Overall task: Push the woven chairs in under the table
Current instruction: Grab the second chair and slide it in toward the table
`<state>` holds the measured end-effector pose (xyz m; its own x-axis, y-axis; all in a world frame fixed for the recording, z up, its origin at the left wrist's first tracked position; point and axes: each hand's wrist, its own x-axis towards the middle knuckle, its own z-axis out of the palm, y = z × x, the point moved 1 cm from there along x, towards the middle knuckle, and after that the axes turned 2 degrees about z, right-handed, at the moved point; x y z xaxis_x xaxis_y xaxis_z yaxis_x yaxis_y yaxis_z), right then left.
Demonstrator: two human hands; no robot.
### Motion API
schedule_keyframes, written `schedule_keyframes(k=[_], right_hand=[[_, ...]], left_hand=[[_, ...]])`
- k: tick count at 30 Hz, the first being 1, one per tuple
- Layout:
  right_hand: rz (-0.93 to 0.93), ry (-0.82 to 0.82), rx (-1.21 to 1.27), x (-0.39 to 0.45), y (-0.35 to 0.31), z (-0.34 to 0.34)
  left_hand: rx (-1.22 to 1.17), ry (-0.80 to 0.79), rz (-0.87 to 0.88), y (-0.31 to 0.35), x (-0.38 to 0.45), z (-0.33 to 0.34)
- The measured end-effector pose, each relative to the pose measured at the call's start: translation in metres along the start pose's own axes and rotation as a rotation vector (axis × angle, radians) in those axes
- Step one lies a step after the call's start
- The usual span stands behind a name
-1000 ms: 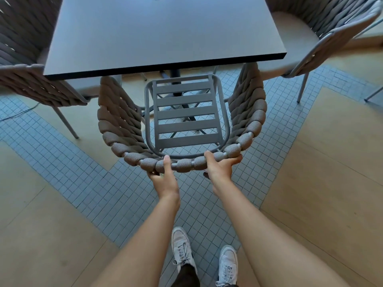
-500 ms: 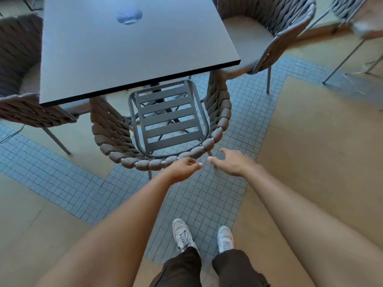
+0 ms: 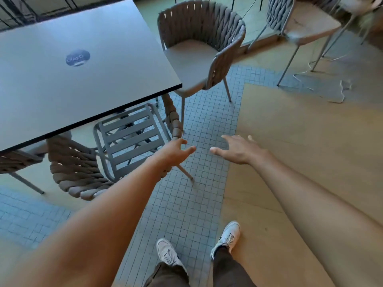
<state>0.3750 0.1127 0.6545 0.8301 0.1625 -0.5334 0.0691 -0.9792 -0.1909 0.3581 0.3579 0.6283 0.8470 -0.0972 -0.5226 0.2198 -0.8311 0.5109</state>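
Note:
A dark grey table [image 3: 87, 88] fills the upper left. A woven chair with a bare slatted seat [image 3: 132, 137] stands at its near edge, the seat's front part under the tabletop. My left hand [image 3: 176, 151] hovers open just off that chair's right backrest, holding nothing. My right hand [image 3: 238, 150] is open over the floor to the right, fingers spread. A second woven chair with a cushion [image 3: 199, 50] stands at the table's right side, only its front corner under the tabletop. Part of a third woven chair [image 3: 18, 162] shows at the left edge.
Another cushioned chair [image 3: 304, 23] stands at the upper right, with a loose white cable [image 3: 339, 88] on the floor beside it. My feet in white shoes [image 3: 227, 237] stand on the grey tiled strip. Beige floor stretches to the right.
Both hands have let go of the slatted chair's backrest and drawn apart, open. The view has swung right, bringing the cushioned chair beside the table into fuller sight.

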Motion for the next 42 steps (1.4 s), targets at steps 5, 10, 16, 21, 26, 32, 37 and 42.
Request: schedule_keyframes(k=[5, 10, 16, 21, 26, 32, 37, 42], right_hand=[[0.001, 0.015, -0.043, 0.001, 0.069, -0.046], [0.005, 0.068, -0.057, 0.009, 0.126, -0.087], [-0.015, 0.144, -0.062, 0.033, 0.164, -0.126], [-0.043, 0.200, -0.051, 0.068, 0.183, -0.160], [-0.070, 0.222, -0.086, 0.114, 0.199, -0.203], [-0.071, 0.182, -0.118, 0.182, 0.214, -0.253], [-0.064, 0.175, -0.130, 0.237, 0.223, -0.286], [-0.082, 0.158, -0.136, 0.289, 0.231, -0.315]], left_hand=[[0.147, 0.029, 0.022, 0.052, 0.030, 0.005], [0.210, 0.098, 0.030, 0.103, 0.054, 0.000], [0.252, 0.169, 0.087, 0.161, 0.087, -0.011], [0.293, 0.193, 0.125, 0.201, 0.132, -0.022], [0.308, 0.191, 0.147, 0.229, 0.196, -0.042], [0.302, 0.190, 0.182, 0.254, 0.280, -0.082], [0.316, 0.205, 0.214, 0.271, 0.336, -0.111], [0.345, 0.216, 0.222, 0.286, 0.380, -0.139]])
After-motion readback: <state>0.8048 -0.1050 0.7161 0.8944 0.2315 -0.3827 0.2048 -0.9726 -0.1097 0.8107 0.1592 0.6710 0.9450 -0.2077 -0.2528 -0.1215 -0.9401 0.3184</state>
